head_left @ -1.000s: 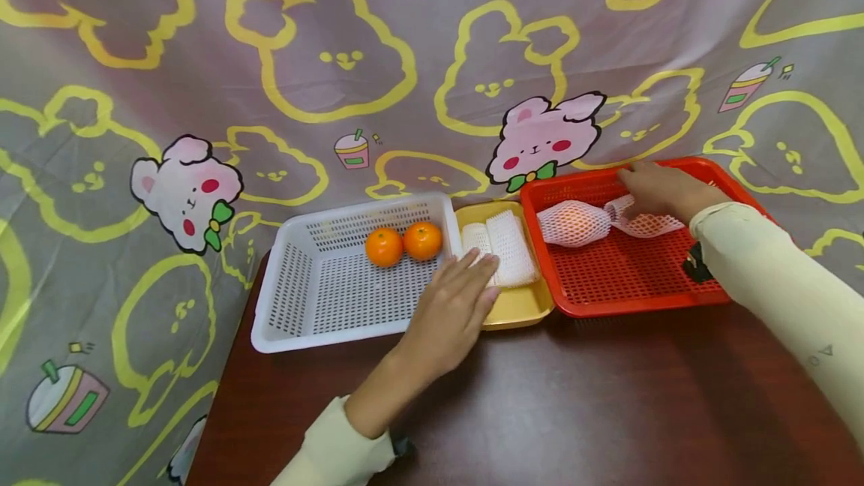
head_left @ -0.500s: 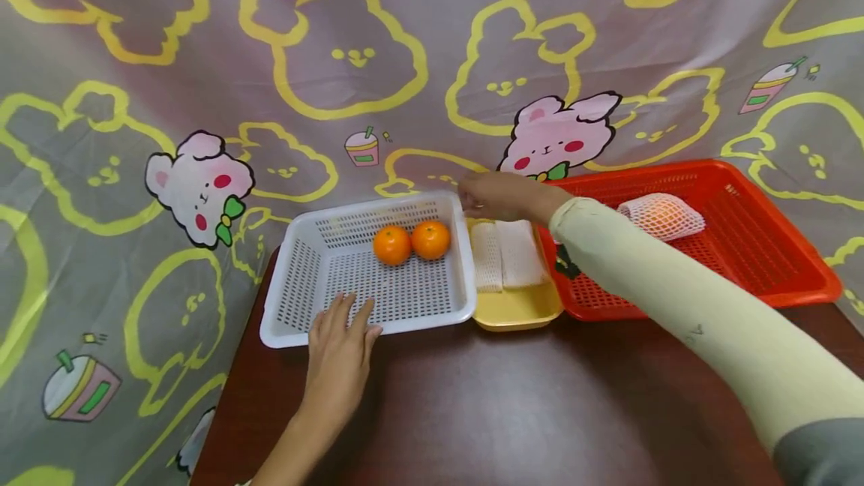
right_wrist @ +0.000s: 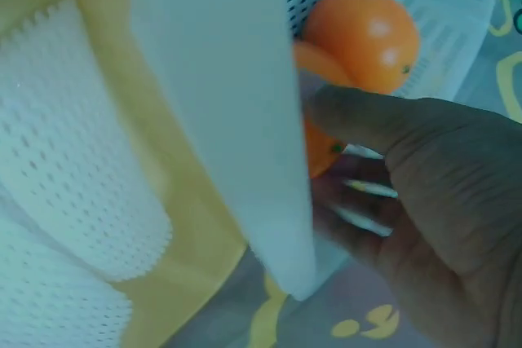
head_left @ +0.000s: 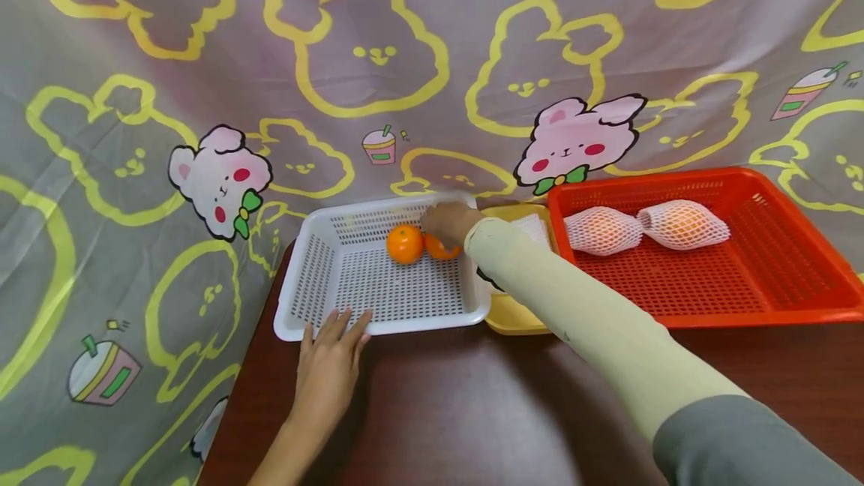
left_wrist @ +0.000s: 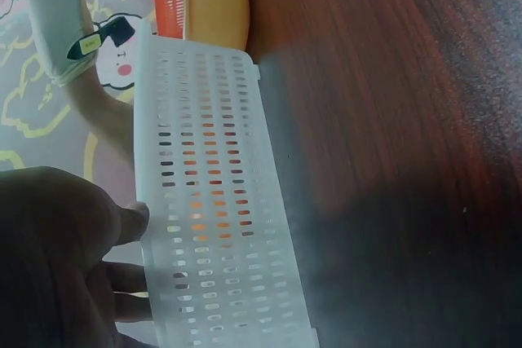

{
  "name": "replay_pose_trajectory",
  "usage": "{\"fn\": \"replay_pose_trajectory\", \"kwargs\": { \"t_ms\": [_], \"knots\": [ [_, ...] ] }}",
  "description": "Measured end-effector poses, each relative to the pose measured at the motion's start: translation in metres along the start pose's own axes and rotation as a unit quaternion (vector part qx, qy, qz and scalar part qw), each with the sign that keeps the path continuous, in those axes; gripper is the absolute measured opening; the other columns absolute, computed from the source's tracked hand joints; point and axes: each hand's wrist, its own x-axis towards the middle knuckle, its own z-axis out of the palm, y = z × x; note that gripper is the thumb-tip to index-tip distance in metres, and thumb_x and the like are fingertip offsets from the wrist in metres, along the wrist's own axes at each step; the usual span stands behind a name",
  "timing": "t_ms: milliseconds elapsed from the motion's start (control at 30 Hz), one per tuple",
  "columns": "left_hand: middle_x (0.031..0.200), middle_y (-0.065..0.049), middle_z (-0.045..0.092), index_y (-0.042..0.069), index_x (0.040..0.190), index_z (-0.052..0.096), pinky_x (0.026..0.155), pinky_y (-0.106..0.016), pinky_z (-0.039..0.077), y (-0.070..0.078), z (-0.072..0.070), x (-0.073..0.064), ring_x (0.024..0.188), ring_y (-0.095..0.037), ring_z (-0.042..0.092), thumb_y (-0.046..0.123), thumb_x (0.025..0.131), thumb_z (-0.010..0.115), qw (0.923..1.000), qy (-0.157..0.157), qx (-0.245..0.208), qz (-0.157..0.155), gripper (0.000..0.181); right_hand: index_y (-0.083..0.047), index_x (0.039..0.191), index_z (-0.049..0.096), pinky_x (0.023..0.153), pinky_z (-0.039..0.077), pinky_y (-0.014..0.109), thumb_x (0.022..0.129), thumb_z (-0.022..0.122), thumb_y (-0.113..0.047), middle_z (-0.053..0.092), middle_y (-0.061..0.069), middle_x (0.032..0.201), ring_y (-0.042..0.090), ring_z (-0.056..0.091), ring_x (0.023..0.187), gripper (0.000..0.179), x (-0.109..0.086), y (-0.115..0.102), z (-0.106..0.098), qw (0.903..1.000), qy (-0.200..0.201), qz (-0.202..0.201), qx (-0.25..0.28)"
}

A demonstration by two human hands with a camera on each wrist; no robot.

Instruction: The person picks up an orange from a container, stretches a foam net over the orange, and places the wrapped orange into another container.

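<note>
My right hand [head_left: 447, 223] reaches into the white basket [head_left: 286, 298] and grips the right-hand orange [head_left: 442, 247]. In the right wrist view its thumb lies on that orange and the other fingers go round it, partly hidden by the basket wall. A second orange [head_left: 405, 244] touches it on the left. My left hand [head_left: 331, 358] rests on the basket's front rim, fingers spread and fairly straight. In the left wrist view, its fingers pass over the rim of the basket [left_wrist: 204, 266].
A yellow tray [head_left: 513, 315] with white foam net sleeves [right_wrist: 73, 144] stands right of the white basket. Beyond it, a red basket [head_left: 763, 317] holds two net-wrapped fruits [head_left: 683, 225]. A patterned cloth [head_left: 378, 21] hangs behind the dark wooden table [head_left: 472, 411].
My right hand has moved left from the red basket, over the yellow tray, to the orange in the white basket. My left hand has moved from the tray's sleeves to the white basket's front rim.
</note>
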Motion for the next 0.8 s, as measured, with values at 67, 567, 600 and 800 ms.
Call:
{"fn": "replay_pose_trajectory", "kwargs": {
  "t_ms": [67, 567, 600, 800],
  "knots": [
    [0.129, -0.021, 0.07, 0.015, 0.131, 0.071, 0.106, -0.076, 0.038, 0.001, 0.0, 0.001, 0.127, -0.042, 0.062, 0.02, 0.098, 0.068, 1.0, -0.004, 0.003, 0.001, 0.034, -0.009, 0.139, 0.058, 0.109, 0.049, 0.043, 0.092, 0.076, -0.016, 0.058, 0.015, 0.14, 0.03, 0.058, 0.123, 0.051, 0.002, 0.001, 0.003, 0.9999, 0.0, 0.006, -0.013],
    [0.13, -0.021, 0.069, 0.014, 0.131, 0.071, 0.107, -0.077, 0.037, 0.002, 0.0, 0.003, 0.129, -0.042, 0.061, 0.021, 0.099, 0.067, 1.0, -0.005, 0.0, -0.002, 0.033, -0.015, 0.152, 0.045, 0.112, 0.045, 0.042, 0.084, 0.085, -0.011, 0.053, 0.009, 0.148, 0.025, 0.053, 0.126, 0.079, 0.001, 0.004, 0.017, 0.9903, -0.045, 0.017, 0.13],
    [0.13, -0.021, 0.069, 0.014, 0.131, 0.071, 0.107, -0.077, 0.037, 0.003, 0.0, 0.002, 0.129, -0.042, 0.061, 0.021, 0.099, 0.067, 1.0, -0.007, -0.001, -0.004, 0.033, -0.013, 0.152, 0.046, 0.114, 0.044, 0.042, 0.083, 0.085, -0.011, 0.052, 0.01, 0.15, 0.026, 0.052, 0.131, 0.079, 0.002, 0.005, 0.018, 0.9917, -0.039, 0.01, 0.122],
    [0.138, -0.025, 0.063, 0.007, 0.136, 0.066, 0.112, -0.075, 0.032, 0.007, 0.002, 0.0, 0.138, -0.044, 0.052, 0.018, 0.102, 0.062, 0.9994, -0.01, -0.033, -0.011, 0.036, -0.001, 0.144, 0.051, 0.118, 0.04, 0.043, 0.081, 0.083, -0.015, 0.057, 0.017, 0.141, 0.033, 0.053, 0.132, 0.072, -0.004, 0.01, 0.023, 0.9892, 0.07, -0.058, 0.115]
  ]
}}
